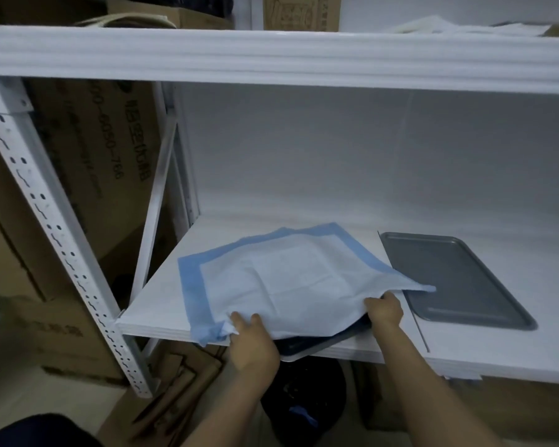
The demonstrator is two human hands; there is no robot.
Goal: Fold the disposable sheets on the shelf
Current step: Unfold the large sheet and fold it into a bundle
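Note:
A disposable sheet, white with a blue border, lies spread on the white shelf, with more blue-edged sheets showing under its far edge. My left hand pinches its near left corner, which is bunched at the shelf's front edge. My right hand grips the near right edge, and that corner is lifted and points right. The sheet drapes over a dark tray that sticks out past the shelf's front edge.
A grey metal tray lies flat on the shelf to the right of the sheet. The white upper shelf beam hangs overhead. Cardboard boxes stand behind the perforated left upright. A dark bin sits below.

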